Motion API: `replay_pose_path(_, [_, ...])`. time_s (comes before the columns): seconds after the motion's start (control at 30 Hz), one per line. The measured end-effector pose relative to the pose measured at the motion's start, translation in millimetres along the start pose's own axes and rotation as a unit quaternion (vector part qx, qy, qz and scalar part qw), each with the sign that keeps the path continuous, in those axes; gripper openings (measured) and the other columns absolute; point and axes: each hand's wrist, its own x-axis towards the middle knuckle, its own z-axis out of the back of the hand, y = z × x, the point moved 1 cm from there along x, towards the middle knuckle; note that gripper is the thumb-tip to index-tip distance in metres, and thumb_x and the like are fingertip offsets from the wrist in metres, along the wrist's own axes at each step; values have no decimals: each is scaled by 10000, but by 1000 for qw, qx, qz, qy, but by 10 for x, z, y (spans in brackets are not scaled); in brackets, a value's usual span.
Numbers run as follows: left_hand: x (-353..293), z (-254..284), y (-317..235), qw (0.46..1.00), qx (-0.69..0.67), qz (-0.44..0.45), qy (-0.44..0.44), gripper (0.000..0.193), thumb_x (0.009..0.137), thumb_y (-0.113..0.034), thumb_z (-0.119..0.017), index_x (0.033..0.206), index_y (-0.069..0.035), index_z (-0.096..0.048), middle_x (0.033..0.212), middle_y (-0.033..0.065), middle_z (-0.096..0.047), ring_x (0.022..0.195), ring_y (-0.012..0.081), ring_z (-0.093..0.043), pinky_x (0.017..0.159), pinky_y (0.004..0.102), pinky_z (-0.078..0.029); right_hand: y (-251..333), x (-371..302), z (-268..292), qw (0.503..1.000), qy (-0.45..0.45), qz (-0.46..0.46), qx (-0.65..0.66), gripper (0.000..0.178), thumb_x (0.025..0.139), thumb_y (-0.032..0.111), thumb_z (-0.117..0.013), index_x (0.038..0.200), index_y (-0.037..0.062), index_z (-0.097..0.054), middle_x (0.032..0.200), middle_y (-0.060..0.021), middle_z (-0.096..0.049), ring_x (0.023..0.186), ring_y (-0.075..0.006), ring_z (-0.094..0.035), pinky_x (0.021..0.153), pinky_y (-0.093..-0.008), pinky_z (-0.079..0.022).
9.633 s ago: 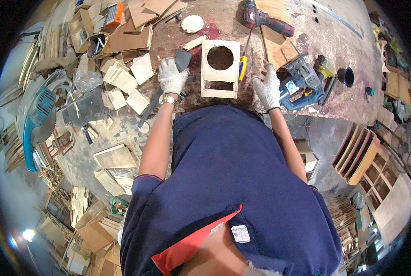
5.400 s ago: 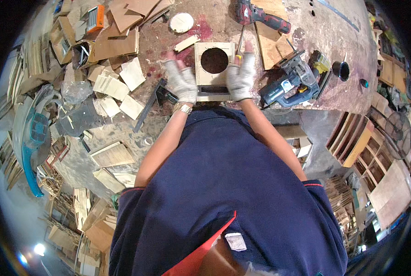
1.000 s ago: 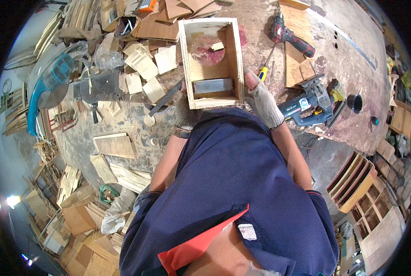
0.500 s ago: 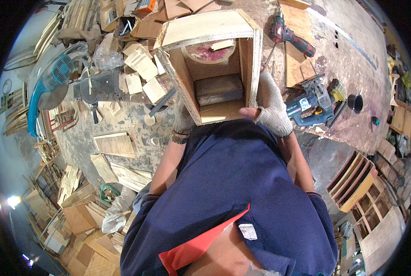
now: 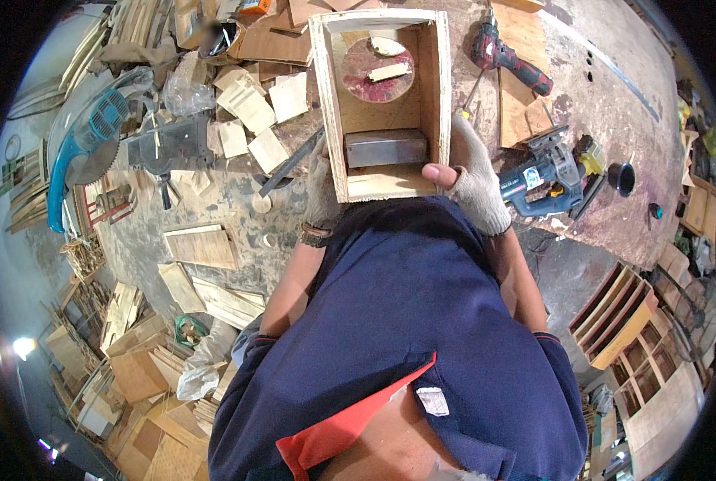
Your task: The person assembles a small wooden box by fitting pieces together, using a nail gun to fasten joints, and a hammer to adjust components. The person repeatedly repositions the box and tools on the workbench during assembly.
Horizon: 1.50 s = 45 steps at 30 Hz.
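Note:
Between my hands is an open-fronted wooden box point(image 5: 382, 119) with pale, rough edges. A round hole point(image 5: 379, 82) pierces its far panel, and reddish tabletop with two pale wood scraps shows through. Low inside the box is a grey rectangular shape point(image 5: 385, 148); whether it is a block or something seen through a cutout, I cannot tell. My gloved right hand point(image 5: 476, 178) grips the box's right wall, its bare thumb over the lower right edge. On the opposite side my gloved left hand point(image 5: 322, 192) holds the left wall, its fingers mostly hidden.
Beyond the box, right, a red-black cordless drill point(image 5: 508, 58) lies on a plywood strip, with a blue jigsaw point(image 5: 546, 180) nearer. Left stands a blue circular saw point(image 5: 93, 152) with exposed teeth. Wood offcuts point(image 5: 247, 108) lie beside the box; a dark metal bar point(image 5: 292, 164) points toward it.
The box has been tipped so its open front faces me more squarely. Its outer top panel has gone from sight, and the round hole shows more fully. Both hands keep their hold.

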Motion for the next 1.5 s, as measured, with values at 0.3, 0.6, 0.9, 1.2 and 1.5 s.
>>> replay_pose_path(0.3, [26, -337, -238, 992, -129, 6, -16, 592, 1091, -398, -620, 1565, -63, -501, 1443, 93, -651, 1239, 228, -700, 1023, 412, -633, -247, 52, 51, 995, -29, -85, 49, 805, 959, 281, -823, 1613, -18, -460, 1396, -129, -662, 1227, -194, -629, 1048, -323, -504])
replay_pose_path(0.6, [-26, -355, -259, 995, -78, 16, -54, 494, 1151, -371, -508, 1531, -56, -510, 1419, 111, -645, 1196, 227, -708, 984, 394, -647, -166, 5, -39, 993, -47, -84, 64, 850, 956, 234, -834, 1646, -17, -406, 1466, -138, -621, 1264, -199, -620, 1054, -315, -501])
replay_pose_path(0.9, [-12, -298, -247, 996, -92, 18, 12, 600, 1078, -382, -632, 1529, 1, -533, 1424, 121, -665, 1260, 231, -677, 1071, 380, -568, -179, -21, 21, 994, -64, -93, 4, 885, 941, 223, -839, 1662, -13, -382, 1464, -153, -621, 1265, -208, -620, 1057, -332, -501])
replay_pose_path(1.2, [269, 644, 65, 725, 678, -28, -114, 342, 955, -353, -755, 1148, -87, -661, 1027, 182, -703, 991, 424, -712, 842, 540, -552, -1373, 236, 543, 995, -64, -50, -52, 890, 909, 81, -825, 1677, 19, -381, 1429, -157, -633, 1266, -232, -625, 1107, -349, -496])
replay_pose_path(1.5, [342, 616, 209, 815, 572, -4, -95, 434, 1013, -406, -740, 1250, -53, -659, 1062, 169, -746, 976, 325, -748, 840, 465, -584, -1858, 319, 600, 981, -87, -145, -95, 920, 889, 165, -880, 1651, -22, -398, 1422, -171, -635, 1259, -242, -628, 1069, -351, -510])
